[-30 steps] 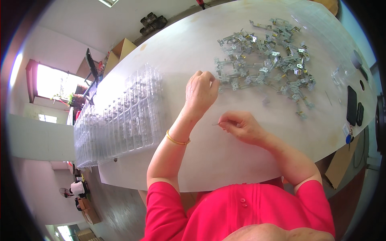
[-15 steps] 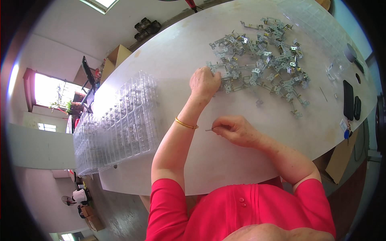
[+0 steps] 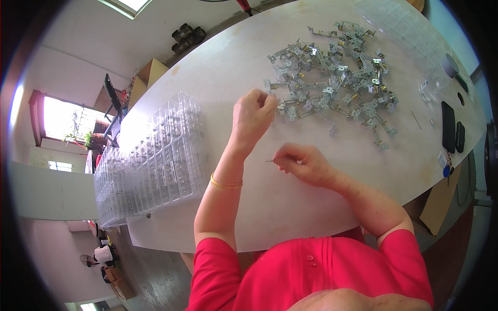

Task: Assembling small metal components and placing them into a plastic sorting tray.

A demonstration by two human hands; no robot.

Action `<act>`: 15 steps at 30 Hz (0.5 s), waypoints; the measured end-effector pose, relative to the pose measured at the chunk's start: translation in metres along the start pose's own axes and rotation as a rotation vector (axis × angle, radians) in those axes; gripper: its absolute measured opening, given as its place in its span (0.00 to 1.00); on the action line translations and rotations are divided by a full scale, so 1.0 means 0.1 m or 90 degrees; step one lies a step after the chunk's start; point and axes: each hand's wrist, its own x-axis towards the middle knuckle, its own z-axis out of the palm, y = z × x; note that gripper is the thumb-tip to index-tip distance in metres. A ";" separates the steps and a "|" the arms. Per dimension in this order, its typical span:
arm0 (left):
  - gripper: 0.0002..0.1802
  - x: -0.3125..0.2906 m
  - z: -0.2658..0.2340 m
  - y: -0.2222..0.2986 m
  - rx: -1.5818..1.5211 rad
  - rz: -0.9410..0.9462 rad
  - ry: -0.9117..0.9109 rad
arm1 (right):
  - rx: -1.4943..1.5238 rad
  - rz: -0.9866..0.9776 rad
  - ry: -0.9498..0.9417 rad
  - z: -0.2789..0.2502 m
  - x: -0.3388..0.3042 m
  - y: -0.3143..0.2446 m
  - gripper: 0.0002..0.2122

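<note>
My left hand (image 3: 252, 118) is closed in a pinch just off the left edge of a heap of metal brackets (image 3: 324, 78). What its fingers hold, if anything, is hidden. Nearer to me, my right hand (image 3: 307, 165) is curled shut on a thin metal rod (image 3: 268, 161), whose tip sticks out to the left past the fingertips. The brackets are small, silvery, bent pieces with holes and some brass-coloured parts, lying tangled on the pale table (image 3: 290, 217).
At left stands a stack of clear plastic trays (image 3: 155, 160) with metal parts in them. Another clear tray (image 3: 402, 31) lies at the far right. Along the right edge are a clear jar (image 3: 436, 83), a black phone (image 3: 448, 127), keys (image 3: 446, 170) and a thin needle-like rod (image 3: 416, 119).
My left hand has drawn back from the heap, leftward and slightly toward me. The right hand stays almost in place with its rod, its fingers slightly shifted.
</note>
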 end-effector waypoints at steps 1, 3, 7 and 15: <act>0.17 -0.06 -0.04 -0.03 -0.053 -0.043 -0.028 | 0.037 -0.031 0.029 0.00 0.01 -0.01 0.04; 0.16 -0.22 -0.09 -0.14 -0.163 -0.069 -0.056 | 0.057 -0.022 0.056 -0.02 0.01 -0.06 0.04; 0.14 -0.53 -0.12 -0.36 -0.394 -0.131 -0.127 | 0.079 -0.021 0.129 -0.07 0.02 -0.17 0.04; 0.13 -0.89 -0.07 -0.44 -0.597 -0.236 -0.176 | 0.042 0.012 0.204 -0.09 0.04 -0.15 0.04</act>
